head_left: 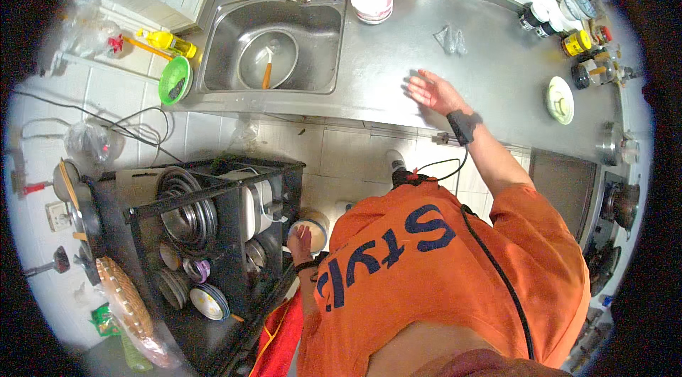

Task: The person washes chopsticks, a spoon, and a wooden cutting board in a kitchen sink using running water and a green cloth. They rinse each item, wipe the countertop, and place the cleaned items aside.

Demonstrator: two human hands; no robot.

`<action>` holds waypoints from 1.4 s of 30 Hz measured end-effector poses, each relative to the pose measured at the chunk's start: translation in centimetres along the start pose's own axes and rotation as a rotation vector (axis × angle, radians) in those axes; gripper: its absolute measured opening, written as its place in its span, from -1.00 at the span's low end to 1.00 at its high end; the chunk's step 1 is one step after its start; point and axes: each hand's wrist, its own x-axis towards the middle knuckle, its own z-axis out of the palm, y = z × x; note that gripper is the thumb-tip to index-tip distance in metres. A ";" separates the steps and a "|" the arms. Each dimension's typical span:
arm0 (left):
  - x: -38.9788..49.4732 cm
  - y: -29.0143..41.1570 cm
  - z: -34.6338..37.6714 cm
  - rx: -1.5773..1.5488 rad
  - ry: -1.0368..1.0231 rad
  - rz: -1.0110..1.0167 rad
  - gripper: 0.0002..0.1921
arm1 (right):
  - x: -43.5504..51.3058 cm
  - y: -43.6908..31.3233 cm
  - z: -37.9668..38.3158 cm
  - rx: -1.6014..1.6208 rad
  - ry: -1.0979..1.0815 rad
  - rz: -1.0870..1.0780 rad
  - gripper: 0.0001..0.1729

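My right hand [434,92] is held above the front part of the stainless steel counter [383,63]. Its palm shows, the fingers are extended, and it holds nothing. A crumpled clear plastic bag [452,40] lies on the steel beyond it. Low on the left, my left hand [301,240] overlaps the rim of a round tub [318,234] beside the black rack. Whether its fingers grip that rim cannot be made out. Behind the hands, stacked pink-and-white bowls [371,1] stand by the sink [341,39]. In the sink sits a round basin [246,65] with a wooden-handled utensil [267,73].
The black rack [213,193] on my left carries nested metal bowls [189,212] and plates [209,302]. A green basket [175,80] and a yellow bottle [169,42] stand left of the sink. A pale green dish [560,100] and seasoning jars [577,43] occupy the counter's right end.
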 end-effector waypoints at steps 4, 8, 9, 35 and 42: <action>-4.1 1.2 10.4 0.034 -0.165 -0.026 -0.66 | 4.0 -6.8 3.3 -0.050 0.013 -0.034 -0.23; -8.3 1.3 17.8 0.066 -0.126 0.092 -0.65 | 9.9 -11.4 7.0 -0.059 0.047 0.071 0.11; -9.0 1.5 18.9 0.112 -0.119 0.087 -0.65 | 11.6 -11.9 7.5 -0.088 0.037 0.093 0.14; -5.2 17.2 70.0 0.861 -0.988 0.628 0.39 | 23.3 -11.4 6.5 -0.165 0.065 0.212 -0.47; -2.3 13.6 73.6 1.155 -1.117 0.287 -0.39 | 22.3 -8.1 6.0 -0.211 -0.129 0.004 -0.37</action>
